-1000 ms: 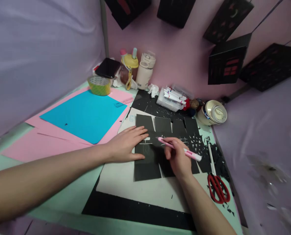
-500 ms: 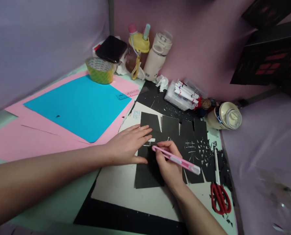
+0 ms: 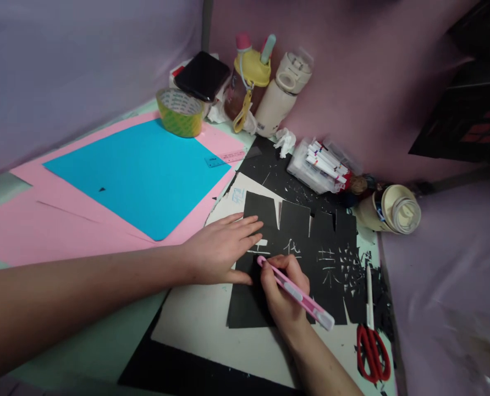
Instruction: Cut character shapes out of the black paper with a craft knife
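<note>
My right grip (image 3: 284, 300) is pinching a pink craft knife (image 3: 297, 294). Alongside, my splayed left grip (image 3: 216, 252) is seemingly steadying black paper (image 3: 248, 307).

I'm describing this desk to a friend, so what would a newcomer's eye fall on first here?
Probably the bright blue sheet, lying on pink paper on the left. Next, the pink craft knife in the right hand, over black paper bearing pale characters, where the left hand rests. The red-handled scissors stand out too, on the right among dark scraps.
</note>
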`<state>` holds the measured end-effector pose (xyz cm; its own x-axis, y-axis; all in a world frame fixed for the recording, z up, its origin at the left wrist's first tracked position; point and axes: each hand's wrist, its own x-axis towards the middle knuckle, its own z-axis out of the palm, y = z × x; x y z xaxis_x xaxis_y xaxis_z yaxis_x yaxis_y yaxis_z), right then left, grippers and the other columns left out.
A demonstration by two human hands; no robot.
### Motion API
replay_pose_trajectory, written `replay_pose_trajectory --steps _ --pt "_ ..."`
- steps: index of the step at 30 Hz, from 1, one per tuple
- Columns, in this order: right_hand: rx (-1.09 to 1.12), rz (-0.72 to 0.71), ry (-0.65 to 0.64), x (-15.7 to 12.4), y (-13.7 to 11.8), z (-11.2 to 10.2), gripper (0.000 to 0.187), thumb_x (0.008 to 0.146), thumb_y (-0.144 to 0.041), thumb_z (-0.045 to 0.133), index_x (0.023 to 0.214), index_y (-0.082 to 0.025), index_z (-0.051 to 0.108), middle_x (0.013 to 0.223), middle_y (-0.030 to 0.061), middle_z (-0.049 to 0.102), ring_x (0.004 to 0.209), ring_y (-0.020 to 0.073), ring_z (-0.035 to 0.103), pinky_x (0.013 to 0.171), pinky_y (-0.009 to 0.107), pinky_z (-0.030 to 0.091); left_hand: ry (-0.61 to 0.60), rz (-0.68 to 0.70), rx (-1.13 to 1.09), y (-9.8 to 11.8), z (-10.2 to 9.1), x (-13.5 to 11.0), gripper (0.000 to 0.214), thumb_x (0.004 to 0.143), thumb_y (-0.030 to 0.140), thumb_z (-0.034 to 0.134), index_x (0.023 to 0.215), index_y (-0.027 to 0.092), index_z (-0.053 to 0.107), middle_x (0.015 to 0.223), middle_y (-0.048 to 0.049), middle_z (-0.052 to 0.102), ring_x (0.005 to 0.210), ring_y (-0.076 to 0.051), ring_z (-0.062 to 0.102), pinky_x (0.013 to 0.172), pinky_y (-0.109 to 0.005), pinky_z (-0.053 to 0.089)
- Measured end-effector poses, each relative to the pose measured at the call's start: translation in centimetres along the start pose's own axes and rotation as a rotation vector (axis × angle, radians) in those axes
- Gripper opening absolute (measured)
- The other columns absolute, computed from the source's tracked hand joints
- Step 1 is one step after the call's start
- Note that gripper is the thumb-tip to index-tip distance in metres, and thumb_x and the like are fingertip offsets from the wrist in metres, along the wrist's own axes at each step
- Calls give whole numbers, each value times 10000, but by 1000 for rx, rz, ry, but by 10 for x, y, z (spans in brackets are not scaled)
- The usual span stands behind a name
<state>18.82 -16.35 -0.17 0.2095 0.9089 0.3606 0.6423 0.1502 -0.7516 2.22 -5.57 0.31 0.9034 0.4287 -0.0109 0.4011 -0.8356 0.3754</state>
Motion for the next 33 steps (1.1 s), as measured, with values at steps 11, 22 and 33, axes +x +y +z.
replay_pose_trajectory --steps 11,22,33 --pt "-53 -3 -52 -3 1 1 134 865 -178 606 755 -213 539 661 -28 624 538 105 566 535 212 467 29 4 -31 1 0 -1 828 834 671 590 1415 92 478 1571 -153 306 1494 -284 212 1225 -434 149" --pt "-166 -184 -116 -4 2 3 149 850 -84 575 798 -208 509 661 -26 551 531 95 491 542 221 420 24 39 -28 3 3 -5 1082 716 825 557 1477 76 382 1598 -165 224 1509 -313 136 1230 -449 30" --pt "-142 -134 -124 -3 -3 1 168 860 -108 525 732 -213 492 617 -34 522 494 93 439 509 237 373 25 39 -22 2 4 -5 1093 697 833 575 1467 79 397 1596 -174 228 1507 -313 146 1226 -459 54"
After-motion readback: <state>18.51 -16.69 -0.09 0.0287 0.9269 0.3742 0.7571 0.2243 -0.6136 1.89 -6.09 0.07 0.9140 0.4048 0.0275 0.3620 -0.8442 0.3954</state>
